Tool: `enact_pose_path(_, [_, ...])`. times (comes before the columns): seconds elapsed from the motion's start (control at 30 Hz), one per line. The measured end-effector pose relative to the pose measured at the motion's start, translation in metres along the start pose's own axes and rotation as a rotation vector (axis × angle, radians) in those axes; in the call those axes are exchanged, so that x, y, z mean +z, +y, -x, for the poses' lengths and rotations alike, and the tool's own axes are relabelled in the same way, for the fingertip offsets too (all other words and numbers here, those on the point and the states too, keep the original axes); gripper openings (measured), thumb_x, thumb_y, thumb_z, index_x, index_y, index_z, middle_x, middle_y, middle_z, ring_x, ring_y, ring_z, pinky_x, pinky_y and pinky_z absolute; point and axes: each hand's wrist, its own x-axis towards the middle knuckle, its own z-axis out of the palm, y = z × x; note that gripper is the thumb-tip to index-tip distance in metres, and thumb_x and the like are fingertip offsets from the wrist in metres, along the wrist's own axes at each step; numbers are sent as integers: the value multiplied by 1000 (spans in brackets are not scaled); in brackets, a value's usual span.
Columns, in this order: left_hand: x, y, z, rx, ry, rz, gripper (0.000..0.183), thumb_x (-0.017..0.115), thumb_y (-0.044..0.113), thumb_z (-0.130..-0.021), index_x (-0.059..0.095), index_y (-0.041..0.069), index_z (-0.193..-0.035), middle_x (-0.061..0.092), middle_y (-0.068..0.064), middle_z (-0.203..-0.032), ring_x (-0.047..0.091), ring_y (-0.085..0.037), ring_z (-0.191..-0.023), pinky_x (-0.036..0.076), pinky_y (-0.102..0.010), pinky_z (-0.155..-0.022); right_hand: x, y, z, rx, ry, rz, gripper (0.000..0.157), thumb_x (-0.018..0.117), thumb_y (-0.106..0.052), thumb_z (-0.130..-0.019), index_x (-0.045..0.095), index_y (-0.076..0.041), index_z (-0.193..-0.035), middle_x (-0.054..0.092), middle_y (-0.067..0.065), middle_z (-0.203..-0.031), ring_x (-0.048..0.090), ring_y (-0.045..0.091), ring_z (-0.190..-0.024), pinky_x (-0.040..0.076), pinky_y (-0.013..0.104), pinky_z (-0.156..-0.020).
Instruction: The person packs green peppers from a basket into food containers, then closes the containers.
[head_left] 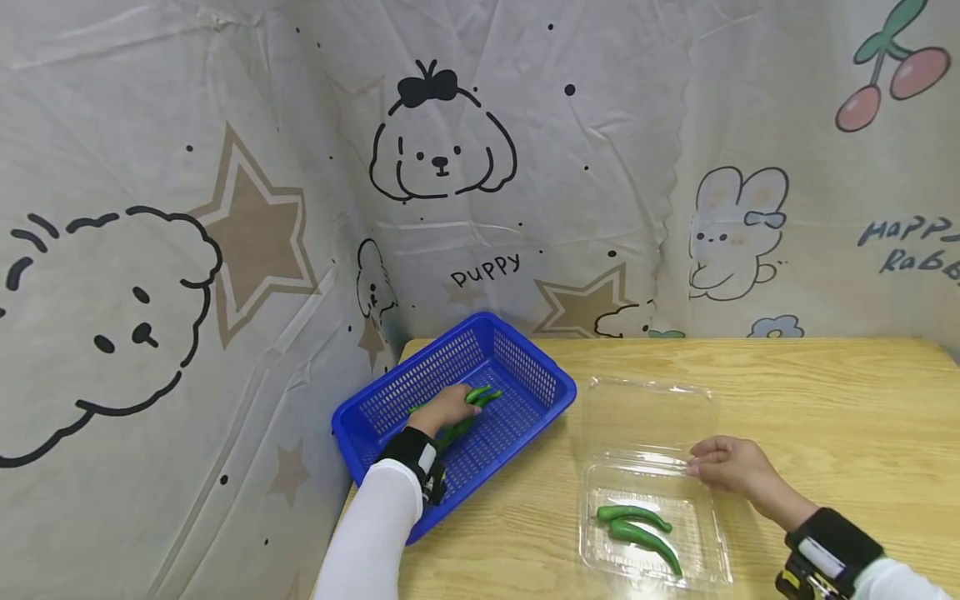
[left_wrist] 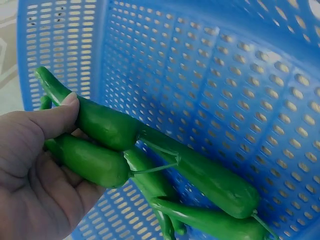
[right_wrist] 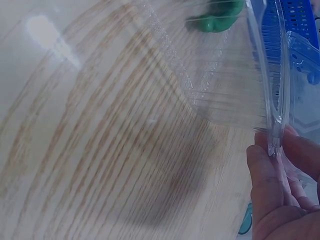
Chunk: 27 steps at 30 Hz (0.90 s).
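Observation:
In the blue basket, my left hand grips green chili peppers. The left wrist view shows the thumb over one pepper and a second below it, their thin stems pointing away from the palm. More green peppers lie underneath on the basket floor. My right hand pinches the edge of a clear plastic clamshell box at its hinge side, thumb and fingers on either side in the right wrist view. Two green peppers lie side by side in the box's near half; its lid is folded back flat.
The blue perforated basket stands at the table's left, angled, close to a hanging printed cloth. Its raised rim surrounds my left hand. The wooden table extends right of the box, with the cloth backdrop along its far edge.

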Motion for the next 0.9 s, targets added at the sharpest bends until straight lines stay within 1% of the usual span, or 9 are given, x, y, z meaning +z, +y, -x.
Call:
enact_pose_path(0.17, [-2,3,1,21,17,11,18,63,16,-89,59,1,-97,56,-6,-81,53,-19,-74,49,-34,-68,1,0,-1,-5,-1,-5,45,71,-9,-83,51,16,-115,69,11,-92,67,22,-84,56,31,-69])
enact_pose_path(0.27, [-4,8,3,60,49,11,14,63,15,-90,58,3,-94,54,-5,-79,51,-18,-72,47,-32,-66,1,1,-1,-3,-2,-11,44,70,-8,-83,51,16,-115,69,9,-91,67,21,-84,56,31,-70])
enact_pose_path(0.33, [-6,14,4,106,71,9,13,63,15,-89,58,3,-92,52,-4,-77,49,-17,-71,45,-31,-65,1,1,0,-3,-1,-12,44,70,-8,-83,52,16,-115,68,8,-90,67,21,-83,56,31,-69])
enact_pose_path(0.4, [-8,23,6,153,83,3,13,63,15,-90,57,4,-91,51,-3,-76,48,-17,-70,43,-30,-63,1,1,0,-7,1,-11,43,70,-8,-83,52,16,-115,69,9,-90,67,21,-83,56,30,-69])
enact_pose_path(0.5, [-12,38,8,210,76,-15,13,62,16,-91,55,5,-89,48,-1,-74,47,-16,-69,41,-28,-62,1,0,-1,-13,3,-7,44,70,-8,-83,52,16,-115,69,12,-92,67,21,-83,56,30,-69])
enact_pose_path(0.63, [-15,58,15,251,53,-38,13,61,18,-92,53,8,-87,46,1,-74,46,-14,-69,40,-26,-62,1,-1,-1,-13,-1,-6,47,71,-9,-82,51,17,-116,69,14,-95,67,22,-85,56,31,-70])
enact_pose_path(0.77, [-18,79,25,308,41,-45,14,60,18,-92,51,10,-85,45,2,-72,44,-13,-66,38,-25,-60,2,-1,-1,-12,-3,-7,48,72,-9,-82,51,17,-116,69,13,-94,67,23,-85,56,31,-71])
enact_pose_path(0.9, [-18,101,38,393,39,-73,17,60,17,-93,48,11,-83,40,3,-69,42,-12,-63,36,-24,-58,2,-2,-1,-14,0,-8,46,71,-8,-82,51,17,-115,69,12,-93,67,23,-85,56,32,-71])
